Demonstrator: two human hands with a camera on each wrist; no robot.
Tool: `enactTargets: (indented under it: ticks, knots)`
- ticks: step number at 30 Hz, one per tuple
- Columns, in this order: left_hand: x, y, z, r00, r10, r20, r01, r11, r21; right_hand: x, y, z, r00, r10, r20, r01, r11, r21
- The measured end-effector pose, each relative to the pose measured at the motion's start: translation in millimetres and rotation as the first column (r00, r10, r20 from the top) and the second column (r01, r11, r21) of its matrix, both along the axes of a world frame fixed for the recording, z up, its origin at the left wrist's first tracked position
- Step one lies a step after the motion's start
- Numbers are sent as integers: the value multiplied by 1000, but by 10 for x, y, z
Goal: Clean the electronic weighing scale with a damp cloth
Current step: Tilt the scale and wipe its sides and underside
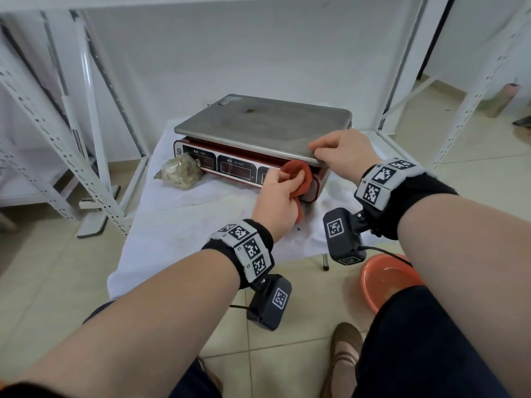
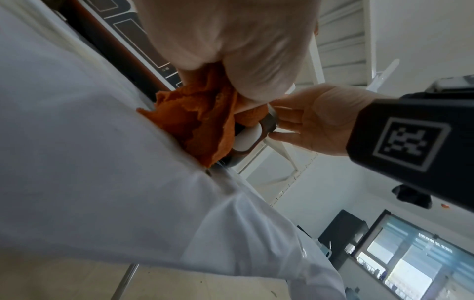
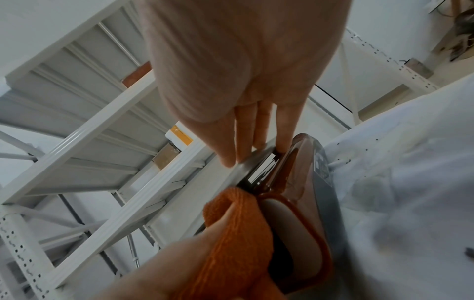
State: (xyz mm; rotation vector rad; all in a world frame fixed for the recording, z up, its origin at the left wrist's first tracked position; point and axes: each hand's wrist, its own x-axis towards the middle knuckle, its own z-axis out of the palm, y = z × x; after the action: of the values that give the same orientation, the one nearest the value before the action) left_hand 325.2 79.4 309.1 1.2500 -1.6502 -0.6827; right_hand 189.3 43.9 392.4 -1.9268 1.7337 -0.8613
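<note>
Wipe red electronic weighing scale (image 1: 230, 168) under grey steel platter (image 1: 258, 122), orange microfibre cloth (image 1: 297, 173) bunched in curled left hand (image 1: 277, 199) fingers; steady platter corner, pinched in right hand (image 1: 342, 152) fingers.

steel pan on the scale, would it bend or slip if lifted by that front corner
Probably stiff: the steel pan looks like one flat metal sheet with a rolled rim. It may lift loose, since a gap shows between it and the scale body where the right hand holds its corner. Its smooth sheen suggests slick when wet.
</note>
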Motion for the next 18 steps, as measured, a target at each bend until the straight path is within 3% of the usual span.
enactTargets:
  ticks: [2,5,7,9,11,15,18]
  knots:
    - [-34,30,41,1000,-23,-10,23,1000,-7,-12,67,-5,1000,12,10,-12,1000,-22]
    - [-113,88,90,969,-157,190,141,985,96,-16,188,8,999,28,-40,-31,996,-86]
    - [-104,120,146,956,-114,271,113,993,18,-21,261,25,996,44,-74,-51,995,-90]
    - [-34,191,271,962,-110,249,109,994,18,-29,320,46,991,82,-101,-87,995,-45]
    - [-14,221,377,981,-162,106,144,977,159,-23,360,51,983,148,-107,-144,988,49]
    - [121,273,586,998,-44,-45,51,983,177,91,416,59,958,287,3,-282,938,202]
    - [207,267,701,983,38,-182,5,973,230,154,440,120,942,332,-38,-316,921,226]
